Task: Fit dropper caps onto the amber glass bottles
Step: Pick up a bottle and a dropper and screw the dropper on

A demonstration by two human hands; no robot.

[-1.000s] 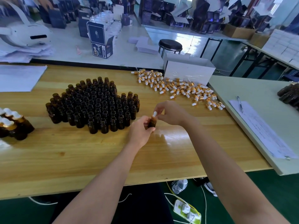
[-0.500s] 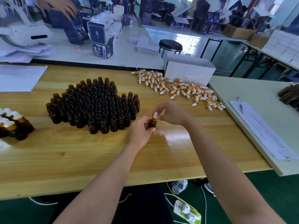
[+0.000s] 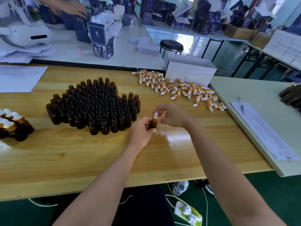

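My left hand (image 3: 140,132) grips one amber glass bottle (image 3: 153,124) just above the wooden table (image 3: 81,154). A gold-collared dropper cap with a white bulb (image 3: 155,116) sits on its neck, and the fingers of my right hand (image 3: 171,115) curl around that cap. A dense cluster of open amber bottles (image 3: 96,106) stands to the left of my hands. Loose dropper caps (image 3: 179,89) lie in a scattered heap at the back right. Several capped bottles (image 3: 13,126) stand at the far left edge.
A white open box (image 3: 190,69) stands behind the cap heap. Paper sheets (image 3: 19,78) lie at the back left. A lighter side table (image 3: 260,95) on the right carries a form and a pen (image 3: 241,105). Another person's hand (image 3: 71,8) reaches among dark boxes on the far table.
My hands stay in the same spot with the bottle; the right fingers have shifted slightly on the cap. The other person's hand at the far table has moved to the right.
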